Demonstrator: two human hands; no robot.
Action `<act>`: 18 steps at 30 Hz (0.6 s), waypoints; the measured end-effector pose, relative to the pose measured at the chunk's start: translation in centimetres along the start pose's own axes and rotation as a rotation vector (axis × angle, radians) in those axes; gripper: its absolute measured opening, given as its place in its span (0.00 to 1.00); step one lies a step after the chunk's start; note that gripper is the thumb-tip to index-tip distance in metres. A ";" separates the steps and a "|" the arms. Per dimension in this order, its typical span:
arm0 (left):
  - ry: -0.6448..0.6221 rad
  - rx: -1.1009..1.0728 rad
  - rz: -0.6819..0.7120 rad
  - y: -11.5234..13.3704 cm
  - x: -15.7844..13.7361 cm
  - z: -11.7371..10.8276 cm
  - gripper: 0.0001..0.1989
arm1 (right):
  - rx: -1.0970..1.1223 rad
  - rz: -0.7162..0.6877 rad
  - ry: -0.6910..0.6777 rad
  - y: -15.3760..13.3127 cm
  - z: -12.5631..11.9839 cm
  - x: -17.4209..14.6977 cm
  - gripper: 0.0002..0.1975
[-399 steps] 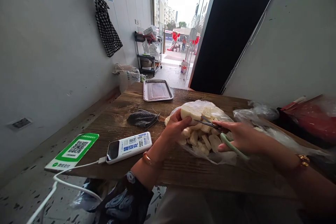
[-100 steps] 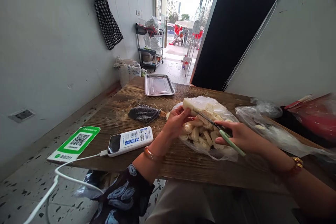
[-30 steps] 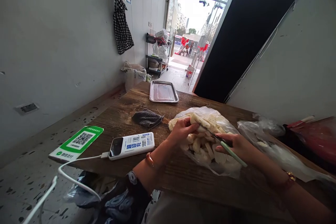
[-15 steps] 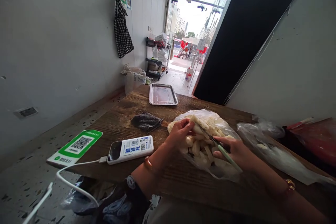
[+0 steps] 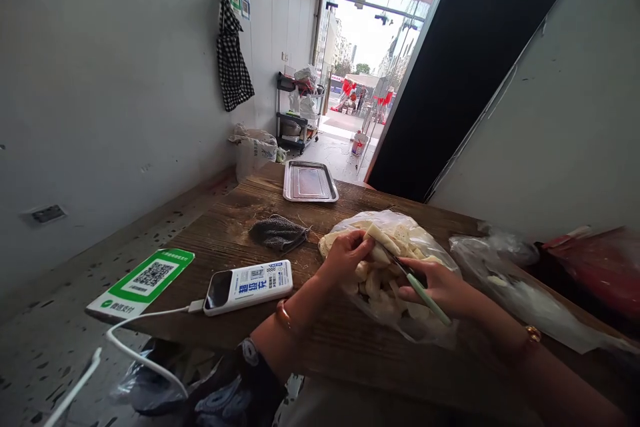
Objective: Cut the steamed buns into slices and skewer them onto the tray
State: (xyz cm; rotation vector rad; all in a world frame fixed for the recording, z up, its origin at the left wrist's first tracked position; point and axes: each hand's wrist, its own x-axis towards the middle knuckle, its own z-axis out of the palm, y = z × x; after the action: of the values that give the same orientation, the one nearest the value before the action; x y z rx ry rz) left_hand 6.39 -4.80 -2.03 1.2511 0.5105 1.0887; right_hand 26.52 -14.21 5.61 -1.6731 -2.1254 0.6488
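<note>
My left hand (image 5: 345, 257) pinches a pale, cream-coloured piece of food (image 5: 384, 239) above an opened clear plastic bag (image 5: 434, 245). A knife (image 5: 428, 297) with a pale green handle is in my right hand (image 5: 443, 285), its fingers wrapped round the handle. The blade points up and left and meets the underside of the held piece; its tip is hidden. Many similar cream pieces (image 5: 373, 280) lie heaped in the bag beneath both hands. Their exact kind cannot be told.
A dark grey cloth (image 5: 280, 232) and a metal tray (image 5: 311, 181) lie farther back on the wooden table (image 5: 225, 213). At the left are a white power bank (image 5: 250, 285) with a cable and a green QR-code card (image 5: 145, 280). Another plastic bag (image 5: 505, 280) lies at right.
The cream piece has turned and now shows a flat, pale side. My right hand has shifted slightly left and down with the knife. My left hand stays almost in place.
</note>
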 end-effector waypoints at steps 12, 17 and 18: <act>-0.010 0.108 0.032 0.1 0.1 -0.3 0.24 | 0.039 0.091 -0.034 0.2 0.9 -0.2 0.26; 0.000 0.128 0.044 0.2 0.0 -0.3 0.24 | -0.008 0.042 -0.007 -0.1 0.7 -0.1 0.26; -0.001 0.129 0.045 0.2 0.0 -0.3 0.23 | -0.017 0.034 0.004 -0.2 0.7 -0.1 0.26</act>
State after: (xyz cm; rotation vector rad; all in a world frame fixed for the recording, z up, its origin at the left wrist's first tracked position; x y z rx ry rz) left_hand 6.06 -4.72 -1.94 1.3818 0.5610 1.1068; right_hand 25.96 -14.40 5.15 -1.7212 -2.1098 0.6376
